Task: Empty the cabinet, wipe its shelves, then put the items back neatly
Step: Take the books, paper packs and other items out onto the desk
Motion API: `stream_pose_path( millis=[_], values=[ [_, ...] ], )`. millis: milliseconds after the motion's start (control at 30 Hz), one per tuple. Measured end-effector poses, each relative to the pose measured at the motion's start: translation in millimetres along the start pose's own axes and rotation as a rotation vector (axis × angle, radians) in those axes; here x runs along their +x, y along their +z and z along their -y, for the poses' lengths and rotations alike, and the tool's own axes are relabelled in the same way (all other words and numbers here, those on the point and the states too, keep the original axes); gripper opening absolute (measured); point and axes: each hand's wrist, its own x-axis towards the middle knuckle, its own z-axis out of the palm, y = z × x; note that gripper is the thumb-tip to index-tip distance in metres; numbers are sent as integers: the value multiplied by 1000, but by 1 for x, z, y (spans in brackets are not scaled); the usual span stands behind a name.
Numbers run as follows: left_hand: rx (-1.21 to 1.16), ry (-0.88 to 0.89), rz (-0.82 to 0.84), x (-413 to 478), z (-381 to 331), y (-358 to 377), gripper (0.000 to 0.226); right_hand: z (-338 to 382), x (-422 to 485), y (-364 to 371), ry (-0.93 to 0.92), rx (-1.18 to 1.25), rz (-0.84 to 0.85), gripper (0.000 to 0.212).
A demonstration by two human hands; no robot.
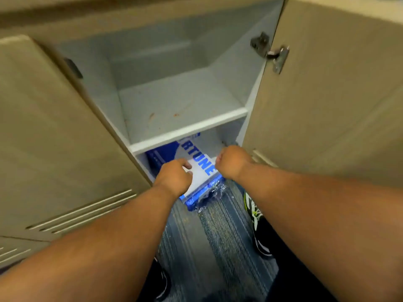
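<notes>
Cabinet (152,51): both doors swung wide, grey inside.
Left door (54,127): beige, with slots near its lower edge.
Right door (327,105): beige, with a metal hinge (277,55) at its inner edge.
Upper shelf (174,105): bare, with a few rusty brown marks.
Floor (209,236): striped blue-grey carpet, with a shoe (254,212) to the right.
Package (202,171): blue and white, lying flat in the lower compartment between the two hands. Its near end juts out over the floor, wrapped in crumpled clear plastic.
Left hand (174,177): on the package's left side, fingers curled onto its top face.
Right hand (231,163): fist-like at the package's right edge, gripping it; fingertips hidden.
Writing: large blue letters "RTUNE"; the start is hidden under the shelf.
</notes>
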Motion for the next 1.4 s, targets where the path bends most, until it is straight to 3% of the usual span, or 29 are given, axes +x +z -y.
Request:
stream_pose_path(
  millis=[233,333,533,700,833,933,1000,1200,1333,1400],
  values=[
    [-153,-399,232,70,68,75,47,-24,92,91,65,45,220,29],
    [-281,-525,191,84,71,88,62,-27,110,98,43,8,245,33],
    [-483,-725,22,114,97,112,76,-41,150,110,83,34,289,63],
    [-745,-840,84,119,115,131,57,-39,172,119,137,156,334,61],
    [-818,-847,141,122,124,142,53,-38,190,124,243,298,351,61],
    [-856,-874,53,120,127,147,53,-40,199,133,358,493,258,53],
    [-872,-849,11,115,127,143,58,-42,199,135,396,611,217,59],
    [-1001,-777,35,88,127,99,48,-40,175,112,409,812,417,54],
    [-1162,-751,73,68,109,72,24,-34,153,82,359,958,514,29],
    [-1210,-748,61,53,102,62,20,-35,140,71,337,939,588,36]
  ],
)
